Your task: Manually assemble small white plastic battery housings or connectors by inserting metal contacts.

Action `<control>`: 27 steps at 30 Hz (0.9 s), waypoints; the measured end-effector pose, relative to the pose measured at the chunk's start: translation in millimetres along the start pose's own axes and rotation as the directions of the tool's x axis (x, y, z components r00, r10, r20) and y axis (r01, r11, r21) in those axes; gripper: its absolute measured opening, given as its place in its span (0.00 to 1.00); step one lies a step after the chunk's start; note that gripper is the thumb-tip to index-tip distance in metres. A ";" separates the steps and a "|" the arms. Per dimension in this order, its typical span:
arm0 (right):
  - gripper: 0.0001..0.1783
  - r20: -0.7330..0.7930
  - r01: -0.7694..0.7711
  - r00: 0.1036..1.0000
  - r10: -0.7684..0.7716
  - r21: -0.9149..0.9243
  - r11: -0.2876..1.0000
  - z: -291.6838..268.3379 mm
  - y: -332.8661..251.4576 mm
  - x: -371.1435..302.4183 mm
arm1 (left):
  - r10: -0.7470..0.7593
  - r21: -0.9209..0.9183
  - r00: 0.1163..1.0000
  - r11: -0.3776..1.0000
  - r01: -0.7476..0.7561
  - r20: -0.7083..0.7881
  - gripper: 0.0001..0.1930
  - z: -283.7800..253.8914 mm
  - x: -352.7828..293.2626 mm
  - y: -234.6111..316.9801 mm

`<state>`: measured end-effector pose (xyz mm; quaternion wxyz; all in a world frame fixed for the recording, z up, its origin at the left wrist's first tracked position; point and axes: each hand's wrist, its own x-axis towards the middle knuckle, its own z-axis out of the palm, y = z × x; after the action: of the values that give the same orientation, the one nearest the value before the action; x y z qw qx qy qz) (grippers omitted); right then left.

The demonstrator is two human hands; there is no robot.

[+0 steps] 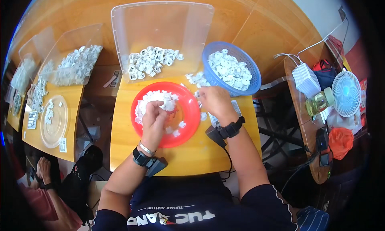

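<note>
A round red plastic tray (188, 129) lies on the yellow table, with a heap of small white plastic pieces (158, 96) in it and a few loose ones toward its near side. Over the tray is my left hand (154, 121), closed, thumb and fingers curled together; whatever they hold is hidden. Just past the tray's right rim, my right hand (217, 102) pinches what looks like a small white plastic part (197, 94) at its fingertips. More white parts (198, 79) lie on the table beyond that hand. Both wrists wear black strapped devices.
At the back right a blue basket (256, 76) holds many white parts. A clear plastic bin (162, 26) with white ring-shaped parts stands behind the tray. To the left, a person's hands (44, 169) rest below another table (72, 123). A fan (346, 94) and jar (317, 104) stand at right.
</note>
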<state>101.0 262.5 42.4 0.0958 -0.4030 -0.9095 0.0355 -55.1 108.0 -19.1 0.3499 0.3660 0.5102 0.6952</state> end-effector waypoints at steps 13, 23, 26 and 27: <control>0.06 0.015 -0.031 0.999 0.029 0.207 0.978 40.0 11.2 -3.7 | -0.400 -0.254 0.915 0.892 0.373 -0.060 0.06 -11.6 11.7 3.5; 0.07 -0.009 0.142 0.990 -0.143 0.185 0.972 37.0 -13.1 -8.0 | -0.351 -0.277 0.934 0.906 0.320 -0.070 0.06 -21.7 16.6 14.5; 0.06 -0.261 0.216 0.958 -0.121 0.374 0.902 34.5 -10.4 -11.3 | -0.296 -0.238 0.950 0.934 0.268 -0.094 0.06 -21.6 16.0 18.4; 0.06 -0.259 0.219 0.958 -0.124 0.377 0.900 31.7 -11.5 -13.3 | -0.300 -0.240 0.951 0.931 0.275 -0.077 0.06 -20.6 16.4 18.1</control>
<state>95.0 245.3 11.0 0.2832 -0.2939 -0.8976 0.1665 -83.0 108.5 -3.5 0.4580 0.2053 0.4948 0.7094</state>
